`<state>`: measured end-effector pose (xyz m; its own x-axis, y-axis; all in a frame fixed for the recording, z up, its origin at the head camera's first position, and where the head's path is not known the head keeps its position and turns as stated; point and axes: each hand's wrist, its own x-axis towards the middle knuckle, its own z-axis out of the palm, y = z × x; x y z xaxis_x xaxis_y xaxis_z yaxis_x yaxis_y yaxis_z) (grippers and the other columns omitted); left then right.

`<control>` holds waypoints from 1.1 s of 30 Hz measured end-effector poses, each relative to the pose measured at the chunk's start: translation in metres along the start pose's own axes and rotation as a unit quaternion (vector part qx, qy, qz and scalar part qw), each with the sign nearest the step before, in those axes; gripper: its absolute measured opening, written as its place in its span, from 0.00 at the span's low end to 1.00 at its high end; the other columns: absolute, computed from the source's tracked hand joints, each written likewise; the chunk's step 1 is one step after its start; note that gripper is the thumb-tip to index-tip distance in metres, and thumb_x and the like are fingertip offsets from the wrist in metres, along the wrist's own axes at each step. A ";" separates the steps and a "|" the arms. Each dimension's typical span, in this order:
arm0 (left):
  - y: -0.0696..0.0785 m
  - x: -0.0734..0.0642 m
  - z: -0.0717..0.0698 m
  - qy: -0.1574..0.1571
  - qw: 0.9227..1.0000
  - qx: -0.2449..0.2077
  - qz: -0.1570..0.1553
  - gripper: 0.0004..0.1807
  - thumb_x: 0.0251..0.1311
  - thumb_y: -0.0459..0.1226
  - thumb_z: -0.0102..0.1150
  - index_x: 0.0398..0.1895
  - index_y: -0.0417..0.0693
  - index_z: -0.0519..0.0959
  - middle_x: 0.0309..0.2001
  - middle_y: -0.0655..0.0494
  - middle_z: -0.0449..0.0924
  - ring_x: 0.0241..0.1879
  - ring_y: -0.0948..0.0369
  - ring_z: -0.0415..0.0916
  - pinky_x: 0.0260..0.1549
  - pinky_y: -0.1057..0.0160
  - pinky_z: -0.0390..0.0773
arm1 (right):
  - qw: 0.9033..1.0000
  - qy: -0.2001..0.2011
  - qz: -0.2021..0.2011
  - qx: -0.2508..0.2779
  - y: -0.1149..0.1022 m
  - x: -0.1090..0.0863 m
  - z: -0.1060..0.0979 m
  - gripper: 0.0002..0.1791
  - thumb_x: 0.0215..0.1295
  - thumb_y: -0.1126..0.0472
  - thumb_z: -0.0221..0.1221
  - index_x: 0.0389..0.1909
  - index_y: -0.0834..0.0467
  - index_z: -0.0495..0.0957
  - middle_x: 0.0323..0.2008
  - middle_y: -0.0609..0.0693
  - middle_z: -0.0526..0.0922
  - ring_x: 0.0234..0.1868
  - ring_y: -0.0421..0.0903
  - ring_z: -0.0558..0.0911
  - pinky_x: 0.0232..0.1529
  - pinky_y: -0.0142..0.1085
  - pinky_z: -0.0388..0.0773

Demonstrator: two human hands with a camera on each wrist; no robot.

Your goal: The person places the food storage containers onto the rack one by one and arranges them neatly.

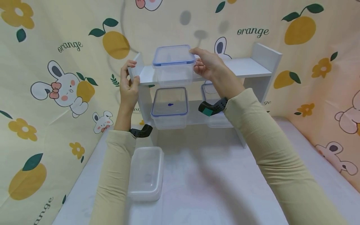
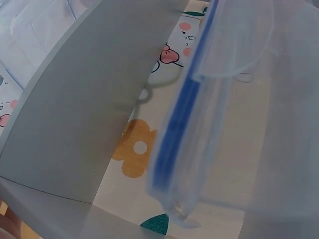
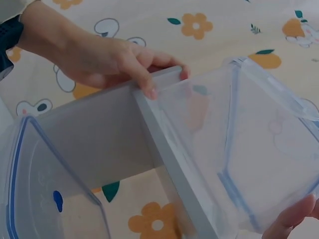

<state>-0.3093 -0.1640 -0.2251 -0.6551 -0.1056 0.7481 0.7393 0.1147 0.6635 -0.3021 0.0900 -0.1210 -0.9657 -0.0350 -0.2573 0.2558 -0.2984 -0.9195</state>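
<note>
A clear plastic food container (image 1: 174, 73) with a blue-edged lid sits at the left end of the white shelf unit's (image 1: 247, 66) top board, its front overhanging the edge. My right hand (image 1: 208, 63) grips its right side, thumb on the lid corner and fingers curled below. With my left hand (image 1: 129, 87) I hold the unit's left side panel, fingers over its outer edge and thumb at the front. The right wrist view shows this left hand (image 3: 112, 62) on the panel, beside the container (image 3: 269, 144). In the left wrist view the container's blue seal (image 2: 179, 119) appears close up.
Below, on the middle board, stand a blue-rimmed container (image 1: 170, 120) at left and another (image 1: 209, 90) at right, partly behind my right wrist. A frosted lidded container (image 1: 146, 175) lies on the white table (image 1: 197, 193) at front left. Patterned cloth (image 1: 180, 31) hangs behind.
</note>
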 end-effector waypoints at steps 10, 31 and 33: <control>-0.001 0.000 0.000 -0.001 1.000 -0.006 0.008 0.19 0.62 0.23 0.40 0.52 0.50 0.66 0.58 0.72 0.65 0.60 0.53 0.60 0.57 0.60 0.66 | 0.999 0.017 -0.036 0.024 0.006 0.006 0.001 0.22 0.59 0.53 0.64 0.49 0.56 0.68 0.33 0.49 0.73 0.18 0.37 0.68 0.17 0.24 0.68; -0.001 0.000 0.001 -0.003 1.000 -0.006 0.012 0.18 0.62 0.23 0.40 0.53 0.48 0.65 0.58 0.71 0.65 0.58 0.61 0.61 0.56 0.62 0.65 | 0.999 -0.014 -0.037 0.006 0.007 0.007 -0.003 0.18 0.62 0.51 0.61 0.45 0.59 0.70 0.30 0.49 0.73 0.22 0.39 0.71 0.22 0.25 0.71; 0.000 0.000 0.001 -0.002 1.000 -0.004 0.013 0.18 0.62 0.23 0.40 0.53 0.48 0.65 0.58 0.71 0.65 0.58 0.58 0.61 0.56 0.62 0.65 | 0.999 -0.015 -0.035 0.001 0.006 0.004 -0.004 0.17 0.64 0.51 0.60 0.44 0.58 0.71 0.32 0.49 0.73 0.25 0.40 0.71 0.23 0.25 0.72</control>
<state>-0.3092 -0.1633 -0.2252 -0.6364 -0.0986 0.7651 0.7572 0.1093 0.6439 -0.3040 0.0914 -0.1290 -0.9820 -0.0421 -0.1840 0.1880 -0.3023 -0.9345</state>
